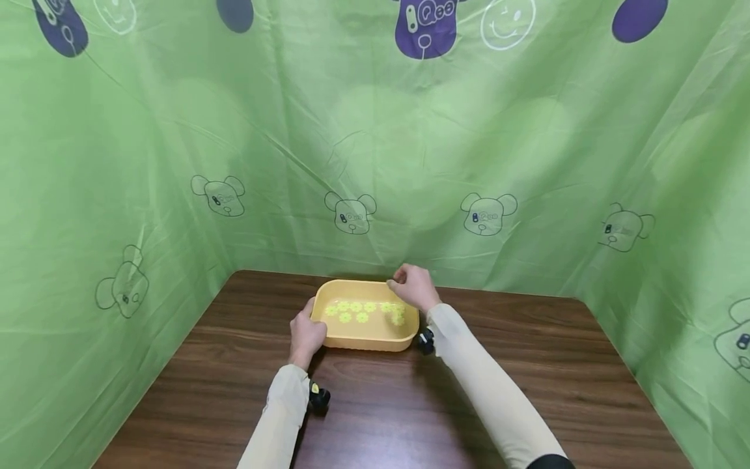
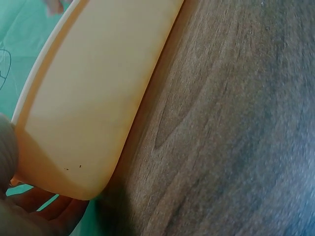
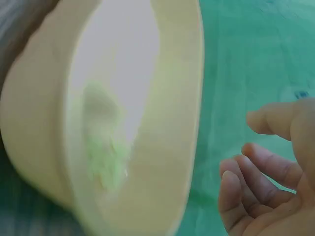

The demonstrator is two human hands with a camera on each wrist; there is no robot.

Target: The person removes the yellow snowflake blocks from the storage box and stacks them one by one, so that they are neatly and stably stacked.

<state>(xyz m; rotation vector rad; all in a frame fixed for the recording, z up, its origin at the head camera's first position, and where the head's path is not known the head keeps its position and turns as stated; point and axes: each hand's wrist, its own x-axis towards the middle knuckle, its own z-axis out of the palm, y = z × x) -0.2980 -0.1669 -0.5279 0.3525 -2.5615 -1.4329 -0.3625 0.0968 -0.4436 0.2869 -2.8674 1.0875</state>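
Observation:
A yellow plastic basin (image 1: 366, 335), rectangular with rounded corners, stands near the back of the table. Several bright yellow flower shapes (image 1: 356, 307) spread across its inside bottom. My left hand (image 1: 306, 333) grips the basin's left end, thumb at the rim and fingers around the outer wall; in the left wrist view those fingers (image 2: 69, 212) curl beneath the basin's corner. Over the back right corner of the basin is my right hand (image 1: 415, 286). The right wrist view shows its fingers (image 3: 263, 162) loosely bent beside the rim, thumb apart, with nothing between them.
The dark wooden table (image 1: 375, 410) extends in front of the basin and to both sides. Green cloth (image 1: 375, 150) with printed bear faces hangs behind the table and along its left and right sides. A small black camera (image 1: 318, 397) sits at the left wrist.

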